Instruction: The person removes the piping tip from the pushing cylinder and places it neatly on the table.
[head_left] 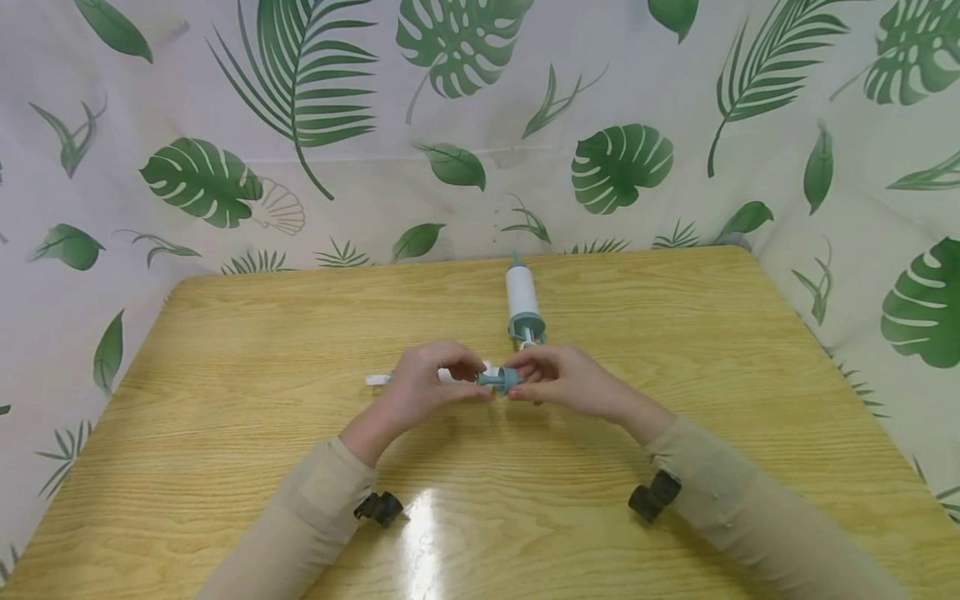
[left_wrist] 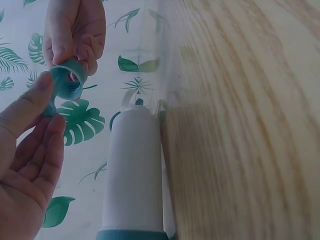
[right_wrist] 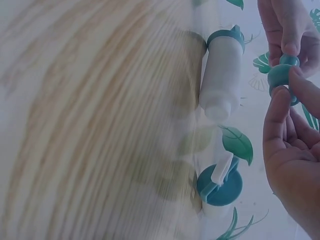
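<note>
A small teal nozzle-like piece with an open ring at one end [head_left: 501,381] is held between both hands above the table. My left hand [head_left: 427,382] pinches its narrow end between thumb and fingers. The wider ring end [left_wrist: 69,82] is gripped by the fingers of my right hand [head_left: 562,381]. Behind the hands lies a white syringe-like tube [left_wrist: 134,170] with a teal collar, partly covered by my left hand in the head view. A second white tube [head_left: 522,290] with a teal tip and collar points toward the wall; its handle end is partly hidden behind my right hand.
The wooden table [head_left: 247,333] meets a leaf-patterned cloth wall [head_left: 510,192] at its far edge. A white handle end [head_left: 377,380] sticks out left of my left hand. Small black devices [head_left: 655,497] are strapped on both sleeves.
</note>
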